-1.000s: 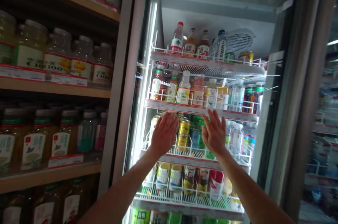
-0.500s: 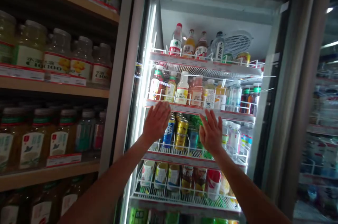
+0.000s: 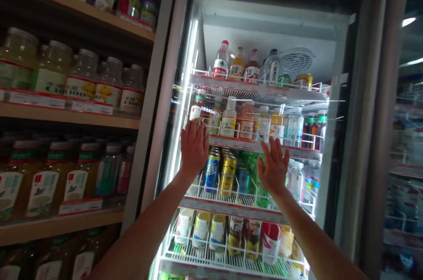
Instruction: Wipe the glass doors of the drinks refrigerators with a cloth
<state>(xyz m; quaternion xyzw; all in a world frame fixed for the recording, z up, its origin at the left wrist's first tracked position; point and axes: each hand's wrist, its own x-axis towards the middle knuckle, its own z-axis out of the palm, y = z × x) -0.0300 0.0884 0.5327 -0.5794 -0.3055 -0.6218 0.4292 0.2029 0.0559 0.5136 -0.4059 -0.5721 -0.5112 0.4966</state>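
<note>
My left hand [image 3: 194, 145] is raised before the lit drinks fridge, its fingers stretched upward over the left end of the second shelf [image 3: 228, 141]. My right hand [image 3: 273, 166] is up too, fingers spread, in front of the same shelf's edge farther right. Neither hand holds anything. Whether they touch the glass, I cannot tell. Between them stand a blue can [image 3: 211, 173] and a gold can [image 3: 228, 175] on the third shelf. Behind the fingertips are a pale C100 bottle [image 3: 228, 118] and a pink bottle [image 3: 247, 120].
Wooden shelves [image 3: 69, 116] with rows of bottles stand at the left. The top fridge shelf holds a red-capped bottle [image 3: 220, 60] and a WAVE bottle [image 3: 272, 68]. Lower down, a red-and-white can [image 3: 270, 242] sits behind a wire rail. Another fridge [image 3: 405, 152] is at the right.
My left hand has turned more upright and shifted a little left against the shelves. My right hand has moved slightly right and down in view. The camera view has shifted slightly.
</note>
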